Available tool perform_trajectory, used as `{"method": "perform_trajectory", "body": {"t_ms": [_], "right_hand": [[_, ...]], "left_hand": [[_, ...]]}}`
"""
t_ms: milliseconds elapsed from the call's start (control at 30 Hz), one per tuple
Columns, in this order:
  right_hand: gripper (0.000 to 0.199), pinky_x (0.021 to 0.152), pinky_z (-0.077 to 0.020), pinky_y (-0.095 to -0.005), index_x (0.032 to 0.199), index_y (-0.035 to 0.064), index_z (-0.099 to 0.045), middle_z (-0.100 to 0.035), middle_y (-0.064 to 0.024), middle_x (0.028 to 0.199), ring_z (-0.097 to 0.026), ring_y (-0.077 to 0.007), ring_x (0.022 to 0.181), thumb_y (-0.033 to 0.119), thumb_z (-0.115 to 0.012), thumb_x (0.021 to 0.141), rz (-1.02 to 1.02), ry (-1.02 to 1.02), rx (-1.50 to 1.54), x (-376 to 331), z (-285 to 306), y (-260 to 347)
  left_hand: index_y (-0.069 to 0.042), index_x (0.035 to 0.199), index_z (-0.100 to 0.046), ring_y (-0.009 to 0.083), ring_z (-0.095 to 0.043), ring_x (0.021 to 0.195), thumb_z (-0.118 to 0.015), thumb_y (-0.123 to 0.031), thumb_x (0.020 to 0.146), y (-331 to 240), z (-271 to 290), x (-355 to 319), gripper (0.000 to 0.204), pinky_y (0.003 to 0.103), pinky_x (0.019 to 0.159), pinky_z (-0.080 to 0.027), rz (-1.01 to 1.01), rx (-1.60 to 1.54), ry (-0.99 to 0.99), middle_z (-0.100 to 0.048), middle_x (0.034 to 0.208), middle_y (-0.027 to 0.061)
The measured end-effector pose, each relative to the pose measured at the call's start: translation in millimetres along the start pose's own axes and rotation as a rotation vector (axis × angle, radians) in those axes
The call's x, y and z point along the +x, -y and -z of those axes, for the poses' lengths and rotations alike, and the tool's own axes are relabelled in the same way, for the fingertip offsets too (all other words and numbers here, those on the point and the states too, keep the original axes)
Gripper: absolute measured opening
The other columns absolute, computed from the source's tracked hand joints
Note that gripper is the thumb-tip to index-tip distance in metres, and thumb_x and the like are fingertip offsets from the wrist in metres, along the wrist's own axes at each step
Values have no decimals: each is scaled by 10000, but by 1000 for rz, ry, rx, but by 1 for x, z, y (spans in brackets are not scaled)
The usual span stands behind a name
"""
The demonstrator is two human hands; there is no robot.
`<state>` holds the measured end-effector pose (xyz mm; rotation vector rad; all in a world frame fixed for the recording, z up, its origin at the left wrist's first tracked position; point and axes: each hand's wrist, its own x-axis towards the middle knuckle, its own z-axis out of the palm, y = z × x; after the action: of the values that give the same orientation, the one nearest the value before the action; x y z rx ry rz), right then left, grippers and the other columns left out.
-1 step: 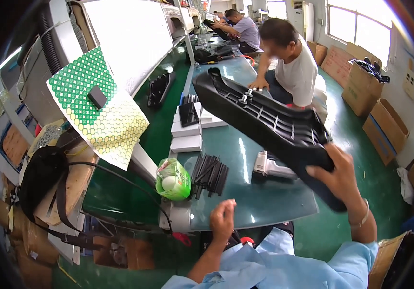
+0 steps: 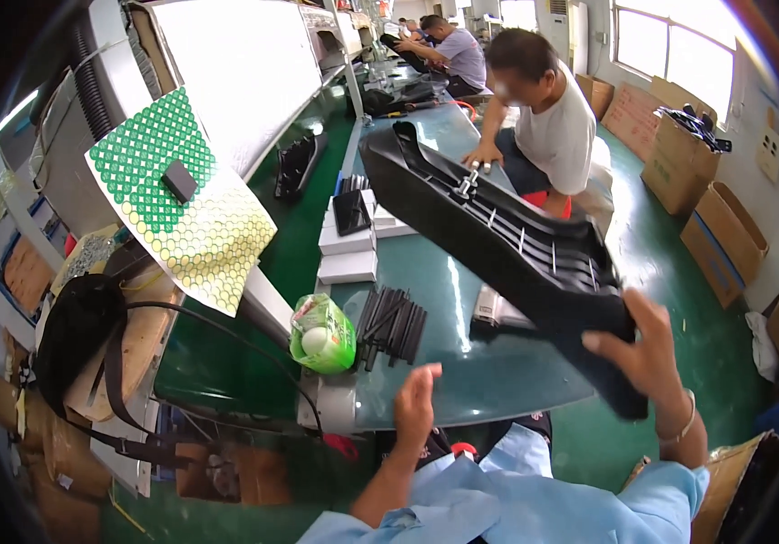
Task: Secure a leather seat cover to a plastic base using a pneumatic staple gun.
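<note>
A long black plastic shell (image 2: 489, 245) with a ribbed inner side is raised at a slant above the bench. My right hand (image 2: 643, 349) grips its near lower end, thumb on the side facing me. Shiny metal bolts (image 2: 468, 181) stick out of its far half. Beneath the shell, a pale handheld tool (image 2: 496, 308) lies mostly hidden. At the bench's front edge, my left hand (image 2: 416, 403) is held up, empty, its fingers stretched out. Nearest to it are several short black tubes (image 2: 392, 326) in a loose pile.
Left of the tubes stands a green plastic container (image 2: 323, 335). Behind are white boxes (image 2: 349, 265) with a dark phone (image 2: 351, 213) on top. A sticker sheet (image 2: 176, 195) hangs at left. Across the bench (image 2: 535, 390) sits a co-worker (image 2: 548, 127). Cardboard boxes (image 2: 725, 236) stand at right.
The near end of the shell has dropped slightly, together with my right hand, covering more of the pale tool. My left hand has risen a little and its fingers have straightened.
</note>
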<state>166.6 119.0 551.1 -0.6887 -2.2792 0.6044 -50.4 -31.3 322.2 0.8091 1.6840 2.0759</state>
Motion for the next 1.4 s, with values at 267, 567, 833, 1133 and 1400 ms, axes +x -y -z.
{"method": "perform_trajectory", "body": {"t_ms": [267,567,833,1133,1400], "right_hand": [[439,419,-349,-320,733,29,-538,-483,-76,590,-478,-226,458,283,-861,578,320,-31,134,-139,-69,-16],[446,354,-347,-290,681,29,-503,-487,-56,607,-482,-180,423,319,-838,630,424,91,371,-165,-126,-3],[364,420,-420,-355,807,35,-464,-439,-99,652,-547,-254,537,354,-634,855,584,665,472,-129,-116,10],[187,578,-508,-360,936,50,-566,-600,-114,766,-606,-279,650,232,-551,895,938,1113,536,-24,-67,26],[326,473,-401,-268,823,16,-558,-562,-72,747,-543,-175,596,273,-720,706,941,-252,68,56,-56,116]], "left_hand": [[-39,1355,-366,316,-377,1298,-330,-356,992,-109,-42,62,484,444,1105,-291,135,-1041,489,-472,1323,186],[8,1208,-449,316,-545,1020,-408,-190,974,-87,-6,109,310,472,1003,-395,-110,-1127,1092,-547,1009,160],[-31,1008,-506,202,-552,747,-288,-464,980,-104,-15,123,486,390,833,-415,-129,-1099,1351,-554,786,67],[-18,699,-476,143,-363,436,-166,-558,967,-169,-40,74,678,276,470,-336,321,-685,1410,-423,485,6],[-47,828,-529,102,-502,586,-307,-574,949,-159,-34,90,585,234,580,-400,778,-528,1227,-512,625,40]]}}
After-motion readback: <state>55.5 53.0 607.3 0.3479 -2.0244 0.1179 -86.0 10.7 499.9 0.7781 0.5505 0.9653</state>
